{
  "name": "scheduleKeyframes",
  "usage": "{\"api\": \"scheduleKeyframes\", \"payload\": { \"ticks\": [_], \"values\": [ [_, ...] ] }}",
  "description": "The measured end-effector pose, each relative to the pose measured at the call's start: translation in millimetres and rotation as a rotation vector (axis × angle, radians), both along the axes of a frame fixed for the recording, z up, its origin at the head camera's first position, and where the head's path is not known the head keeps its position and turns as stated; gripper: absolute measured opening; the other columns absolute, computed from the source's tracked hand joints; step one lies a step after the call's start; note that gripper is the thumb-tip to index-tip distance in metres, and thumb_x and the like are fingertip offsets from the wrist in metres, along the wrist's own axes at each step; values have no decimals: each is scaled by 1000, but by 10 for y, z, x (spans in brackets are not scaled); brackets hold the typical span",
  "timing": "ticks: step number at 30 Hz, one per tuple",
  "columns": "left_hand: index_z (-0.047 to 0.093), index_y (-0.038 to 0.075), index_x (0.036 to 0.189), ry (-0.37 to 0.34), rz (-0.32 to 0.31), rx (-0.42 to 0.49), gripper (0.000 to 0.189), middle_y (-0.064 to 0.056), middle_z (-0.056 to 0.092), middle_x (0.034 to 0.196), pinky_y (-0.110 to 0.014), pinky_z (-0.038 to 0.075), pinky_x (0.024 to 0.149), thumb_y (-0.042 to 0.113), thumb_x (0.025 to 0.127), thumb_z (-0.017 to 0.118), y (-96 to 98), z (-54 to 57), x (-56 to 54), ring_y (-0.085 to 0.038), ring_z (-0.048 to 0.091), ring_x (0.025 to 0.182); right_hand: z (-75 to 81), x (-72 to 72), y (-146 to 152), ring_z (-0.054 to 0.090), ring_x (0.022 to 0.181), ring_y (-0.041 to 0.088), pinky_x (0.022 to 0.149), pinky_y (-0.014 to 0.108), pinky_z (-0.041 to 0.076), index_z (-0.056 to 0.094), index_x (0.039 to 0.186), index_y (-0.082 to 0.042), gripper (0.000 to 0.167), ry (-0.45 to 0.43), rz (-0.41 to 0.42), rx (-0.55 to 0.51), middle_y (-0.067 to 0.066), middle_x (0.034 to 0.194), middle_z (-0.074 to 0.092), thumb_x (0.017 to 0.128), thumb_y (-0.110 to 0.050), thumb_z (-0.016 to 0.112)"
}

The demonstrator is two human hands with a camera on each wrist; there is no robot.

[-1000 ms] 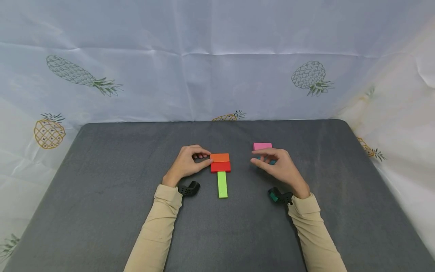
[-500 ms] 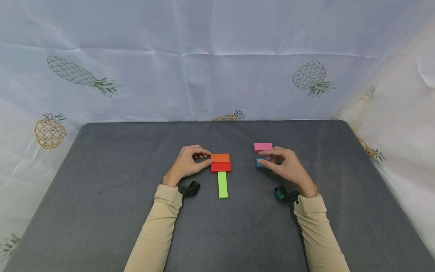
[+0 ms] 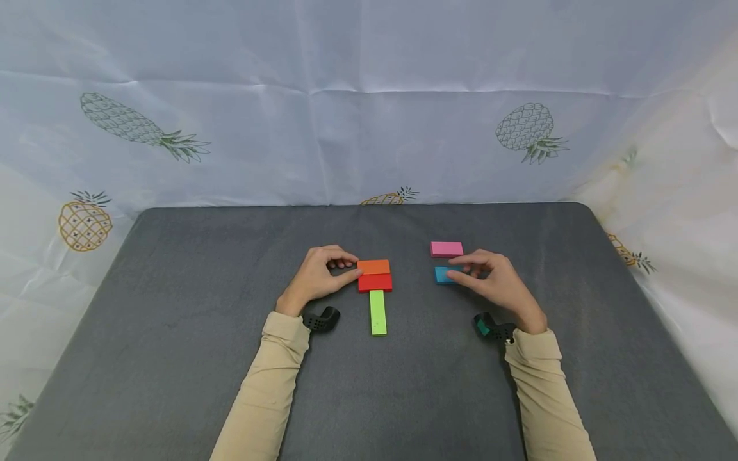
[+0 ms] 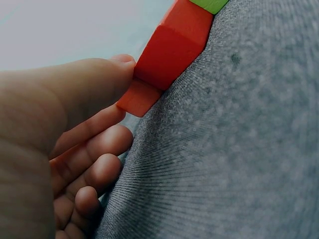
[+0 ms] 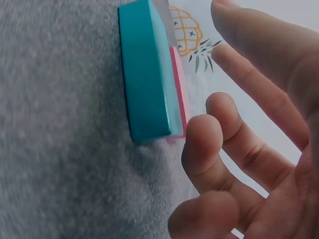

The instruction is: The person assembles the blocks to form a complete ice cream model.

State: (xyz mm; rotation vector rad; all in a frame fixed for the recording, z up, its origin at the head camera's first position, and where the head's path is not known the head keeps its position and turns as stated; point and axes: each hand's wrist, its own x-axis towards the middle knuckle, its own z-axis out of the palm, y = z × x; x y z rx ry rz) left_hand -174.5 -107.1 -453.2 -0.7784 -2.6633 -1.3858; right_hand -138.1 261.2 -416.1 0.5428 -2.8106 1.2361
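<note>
My left hand rests at the left end of an orange block and a red block; its thumb and forefinger pinch the orange block's end, with the thumb tip where the two blocks meet. These blocks lie side by side on the table, the orange one on the far side. A light green block runs from the red one's near side toward me. My right hand hovers above the right end of a blue block, thumb and fingers spread, holding nothing. In the right wrist view a gap separates fingertips and blue block.
A pink block lies just beyond the blue one. Dark grey cloth covers the table. Behind it hangs a white curtain printed with pineapples. Both wrists wear black camera mounts, one on the left wrist.
My right hand has shifted to the right, uncovering the blue block and the whole pink block. The left hand and the orange, red and green blocks have stayed where they were.
</note>
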Motion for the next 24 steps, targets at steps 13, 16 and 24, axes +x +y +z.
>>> {"api": "scheduleKeyframes", "payload": {
  "ticks": [13, 16, 24],
  "values": [
    [80, 9, 104, 4, -7, 4, 20, -5, 72, 90, -26, 50, 73, 21, 87, 82, -8, -8, 3, -16, 62, 80, -15, 2, 34, 50, 69, 3, 64, 20, 43, 78, 114, -6, 27, -27, -7, 46, 6, 86, 59, 88, -13, 81],
    [80, 9, 103, 7, -9, 5, 20, -5, 72, 90, -26, 50, 73, 21, 87, 82, -9, -3, 7, -16, 62, 80, -38, -1, 52, 50, 70, 4, 65, 21, 43, 78, 114, -6, 28, -43, -22, 69, 8, 86, 58, 88, -14, 81],
    [80, 9, 104, 8, -10, 8, 20, -5, 72, 90, -26, 49, 73, 21, 88, 81, -15, -11, -2, -16, 62, 80, -52, -12, 70, 49, 71, 5, 65, 22, 43, 76, 117, -5, 32, -86, -24, 101, 9, 89, 56, 87, -13, 82]
  ]
}}
